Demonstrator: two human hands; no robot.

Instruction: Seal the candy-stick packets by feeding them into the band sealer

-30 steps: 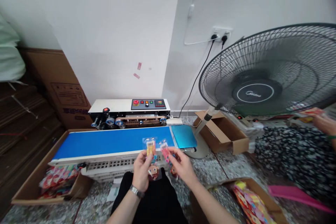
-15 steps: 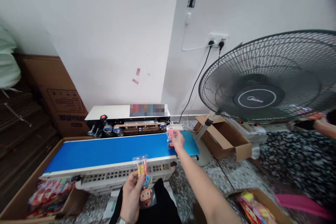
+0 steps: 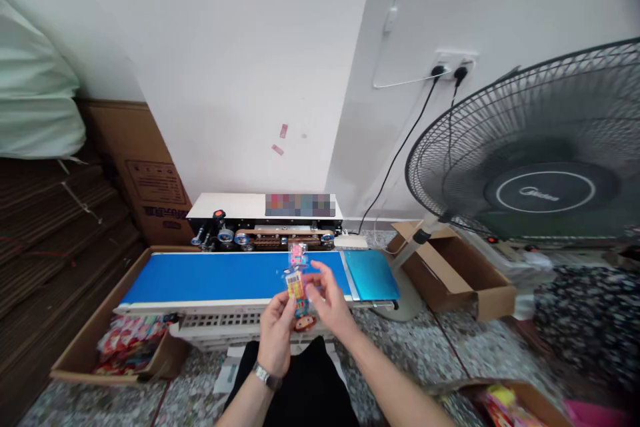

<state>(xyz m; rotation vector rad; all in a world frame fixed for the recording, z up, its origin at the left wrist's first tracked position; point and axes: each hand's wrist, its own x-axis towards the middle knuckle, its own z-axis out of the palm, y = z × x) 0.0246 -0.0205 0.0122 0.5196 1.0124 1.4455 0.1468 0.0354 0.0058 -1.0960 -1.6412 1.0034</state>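
My left hand (image 3: pixel 278 330) pinches a clear bagged toy (image 3: pixel 296 287) above my lap, in front of the blue belt. The bag shows a yellow and pink card with a barcode, and a brown cartoon face at its lower end. At the bag's right edge, the thumb and a finger of my right hand (image 3: pixel 327 300) close on it, with another finger raised. Just beyond, a second bagged toy (image 3: pixel 299 253) lies on the conveyor belt (image 3: pixel 210 277), close to the rollers of the sealing machine (image 3: pixel 280 238).
A large fan (image 3: pixel 540 193) stands at right, beside an open cardboard box (image 3: pixel 445 273). Another box (image 3: pixel 65 363) with colourful packets sits below the belt's left end. A further packet box (image 3: pixel 540 400) is at lower right. A person's patterned clothing (image 3: pixel 585 320) shows at the right edge.
My right hand has let go of a bagged toy on the belt and come back to the one in my left hand. The released bag has moved left along the belt. The view has shifted.
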